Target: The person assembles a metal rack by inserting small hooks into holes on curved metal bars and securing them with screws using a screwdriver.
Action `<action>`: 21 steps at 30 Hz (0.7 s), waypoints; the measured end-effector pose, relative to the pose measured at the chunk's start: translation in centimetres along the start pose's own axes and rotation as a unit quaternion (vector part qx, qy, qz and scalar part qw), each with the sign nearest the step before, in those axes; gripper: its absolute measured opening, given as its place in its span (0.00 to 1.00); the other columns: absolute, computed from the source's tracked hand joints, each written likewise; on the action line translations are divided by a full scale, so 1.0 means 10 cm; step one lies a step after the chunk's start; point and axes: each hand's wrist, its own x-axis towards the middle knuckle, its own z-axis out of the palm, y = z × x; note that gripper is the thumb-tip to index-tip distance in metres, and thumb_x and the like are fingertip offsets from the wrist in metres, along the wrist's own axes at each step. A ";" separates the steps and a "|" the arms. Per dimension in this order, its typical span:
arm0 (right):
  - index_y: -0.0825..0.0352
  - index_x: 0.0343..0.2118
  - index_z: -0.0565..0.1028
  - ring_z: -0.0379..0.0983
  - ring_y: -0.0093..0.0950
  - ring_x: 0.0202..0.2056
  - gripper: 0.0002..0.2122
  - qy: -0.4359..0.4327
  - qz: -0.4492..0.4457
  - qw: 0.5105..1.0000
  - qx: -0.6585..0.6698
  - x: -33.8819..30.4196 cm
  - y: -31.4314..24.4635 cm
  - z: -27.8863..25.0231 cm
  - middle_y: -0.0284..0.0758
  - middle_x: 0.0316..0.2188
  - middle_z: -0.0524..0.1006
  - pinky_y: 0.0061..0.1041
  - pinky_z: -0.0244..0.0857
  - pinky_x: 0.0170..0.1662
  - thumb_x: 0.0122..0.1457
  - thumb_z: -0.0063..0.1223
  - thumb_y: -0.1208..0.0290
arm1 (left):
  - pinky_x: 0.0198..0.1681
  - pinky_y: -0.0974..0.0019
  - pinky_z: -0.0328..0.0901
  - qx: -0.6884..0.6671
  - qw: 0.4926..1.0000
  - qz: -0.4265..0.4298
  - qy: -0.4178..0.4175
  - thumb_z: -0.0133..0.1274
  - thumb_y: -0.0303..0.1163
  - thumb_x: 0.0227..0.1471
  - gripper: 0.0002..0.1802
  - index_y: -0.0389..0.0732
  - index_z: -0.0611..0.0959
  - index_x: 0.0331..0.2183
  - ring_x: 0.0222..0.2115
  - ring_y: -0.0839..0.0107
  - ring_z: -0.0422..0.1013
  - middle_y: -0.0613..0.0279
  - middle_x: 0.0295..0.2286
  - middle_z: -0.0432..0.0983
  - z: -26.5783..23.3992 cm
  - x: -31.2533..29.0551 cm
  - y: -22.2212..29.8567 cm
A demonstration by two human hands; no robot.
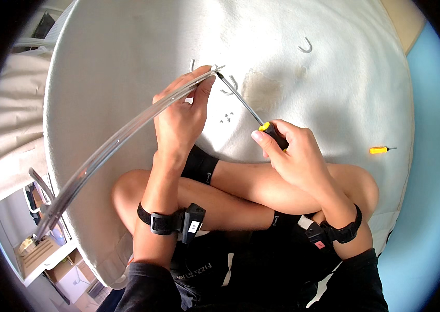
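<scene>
My left hand (182, 119) is closed on the end of a long, clear, shiny strip (118, 138), pinching it between thumb and fingers. The strip runs back over my left forearm to the lower left. In my right hand (295, 153) is a screwdriver (246, 106) with a black and yellow handle. Its tip meets the strip's end beside my left thumb; whether a screw sits there is too small to tell. Just beyond my left fingertips lie a grey-white curved hook (233, 83) and another such piece (192, 65), partly hidden by the hand.
A third J-shaped hook (307, 47) lies farther off on the white cloth surface (344, 88). Several small dark screws (227, 118) rest between my hands. A short yellow screwdriver (379, 150) lies at the right. My crossed legs (246, 182) are close below; shelves (46, 255) stand lower left.
</scene>
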 end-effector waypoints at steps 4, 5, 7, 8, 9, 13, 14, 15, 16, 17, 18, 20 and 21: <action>0.71 0.25 0.73 0.69 0.41 0.17 0.18 0.013 -0.025 1.000 0.003 0.01 0.01 0.02 0.44 0.14 0.71 0.33 0.60 0.21 0.58 0.53 0.57 | 0.31 0.70 0.71 -0.051 0.998 -0.005 0.023 0.58 0.28 0.51 0.10 0.36 0.83 0.37 0.27 0.70 0.77 0.53 0.28 0.81 0.04 -0.02 -0.05; 0.71 0.25 0.73 0.69 0.42 0.17 0.18 0.016 -0.031 0.999 0.000 0.00 0.01 0.02 0.44 0.14 0.72 0.33 0.60 0.21 0.58 0.53 0.57 | 0.31 0.70 0.71 -0.052 0.998 0.004 0.022 0.58 0.27 0.51 0.10 0.36 0.83 0.37 0.28 0.71 0.77 0.54 0.28 0.81 0.03 -0.01 -0.05; 0.71 0.26 0.73 0.70 0.42 0.17 0.17 0.013 -0.030 0.999 0.000 -0.01 0.02 0.02 0.44 0.15 0.72 0.33 0.60 0.21 0.58 0.53 0.58 | 0.32 0.71 0.70 -0.048 0.999 0.012 0.018 0.58 0.26 0.51 0.10 0.36 0.83 0.37 0.28 0.71 0.77 0.54 0.29 0.81 0.03 -0.02 -0.03; 0.71 0.26 0.73 0.70 0.42 0.17 0.17 0.011 -0.030 0.999 0.000 -0.01 0.02 0.02 0.44 0.15 0.72 0.33 0.60 0.21 0.58 0.53 0.58 | 0.33 0.71 0.70 -0.044 0.999 0.010 0.015 0.58 0.26 0.51 0.10 0.36 0.83 0.37 0.29 0.71 0.77 0.54 0.29 0.81 0.03 -0.01 -0.01; 0.71 0.26 0.73 0.70 0.42 0.17 0.17 0.010 -0.027 1.000 0.005 -0.02 0.02 0.01 0.44 0.15 0.72 0.33 0.61 0.21 0.58 0.53 0.58 | 0.33 0.71 0.70 -0.040 0.999 0.008 0.011 0.58 0.25 0.51 0.10 0.36 0.83 0.38 0.29 0.71 0.77 0.54 0.30 0.81 0.03 -0.01 0.00; 0.71 0.27 0.73 0.71 0.43 0.18 0.16 0.030 -0.060 0.997 -0.024 -0.02 -0.05 -0.02 0.43 0.16 0.73 0.32 0.61 0.21 0.58 0.53 0.59 | 0.34 0.72 0.70 -0.059 0.994 0.090 0.034 0.56 0.22 0.50 0.10 0.37 0.82 0.39 0.30 0.71 0.77 0.55 0.31 0.81 0.05 0.02 -0.07; 0.71 0.27 0.73 0.71 0.43 0.18 0.15 0.044 -0.076 0.995 -0.044 -0.02 -0.06 -0.02 0.43 0.16 0.73 0.32 0.61 0.21 0.58 0.54 0.60 | 0.34 0.72 0.70 -0.047 0.993 0.105 0.034 0.56 0.21 0.50 0.11 0.37 0.82 0.39 0.30 0.71 0.77 0.55 0.31 0.81 0.04 0.02 -0.06; 0.71 0.28 0.73 0.71 0.41 0.17 0.15 0.046 -0.079 0.995 -0.045 -0.03 -0.06 -0.02 0.42 0.16 0.73 0.31 0.62 0.21 0.58 0.54 0.60 | 0.34 0.72 0.70 -0.035 0.992 0.120 0.034 0.56 0.20 0.50 0.11 0.37 0.81 0.39 0.30 0.71 0.77 0.56 0.32 0.81 0.03 0.03 -0.06; 0.71 0.28 0.73 0.71 0.39 0.17 0.15 0.049 -0.082 0.994 -0.047 -0.03 -0.06 -0.02 0.42 0.16 0.73 0.30 0.62 0.21 0.58 0.54 0.60 | 0.34 0.72 0.70 -0.025 0.990 0.132 0.036 0.55 0.20 0.50 0.11 0.37 0.81 0.39 0.29 0.71 0.77 0.56 0.32 0.81 0.03 0.03 -0.05; 0.72 0.29 0.73 0.71 0.37 0.16 0.16 0.051 -0.085 0.994 -0.048 -0.04 -0.06 -0.03 0.42 0.15 0.73 0.30 0.62 0.21 0.58 0.54 0.60 | 0.34 0.72 0.70 -0.016 0.989 0.143 0.039 0.55 0.20 0.50 0.11 0.37 0.81 0.39 0.29 0.71 0.77 0.56 0.32 0.81 0.02 0.03 -0.04; 0.72 0.29 0.73 0.70 0.33 0.16 0.15 0.012 -0.047 0.999 0.011 -0.04 -0.06 -0.03 0.40 0.15 0.73 0.28 0.61 0.20 0.58 0.53 0.61 | 0.34 0.72 0.70 -0.006 0.987 0.155 0.042 0.55 0.19 0.50 0.11 0.37 0.81 0.39 0.29 0.71 0.77 0.57 0.32 0.81 0.02 0.03 -0.04; 0.72 0.29 0.72 0.68 0.25 0.15 0.15 -0.066 0.030 0.989 0.127 -0.06 -0.06 -0.05 0.37 0.15 0.73 0.25 0.60 0.19 0.60 0.52 0.62 | 0.34 0.73 0.70 -0.030 0.989 0.142 0.037 0.55 0.19 0.50 0.11 0.37 0.81 0.39 0.29 0.71 0.77 0.57 0.32 0.81 0.01 0.02 -0.05; 0.72 0.29 0.72 0.67 0.22 0.15 0.15 -0.103 0.050 0.973 0.198 -0.06 -0.06 -0.06 0.35 0.15 0.72 0.23 0.59 0.18 0.61 0.50 0.61 | 0.34 0.73 0.70 -0.041 0.989 0.135 0.035 0.55 0.19 0.50 0.11 0.36 0.81 0.39 0.29 0.71 0.77 0.57 0.32 0.81 0.01 0.02 -0.05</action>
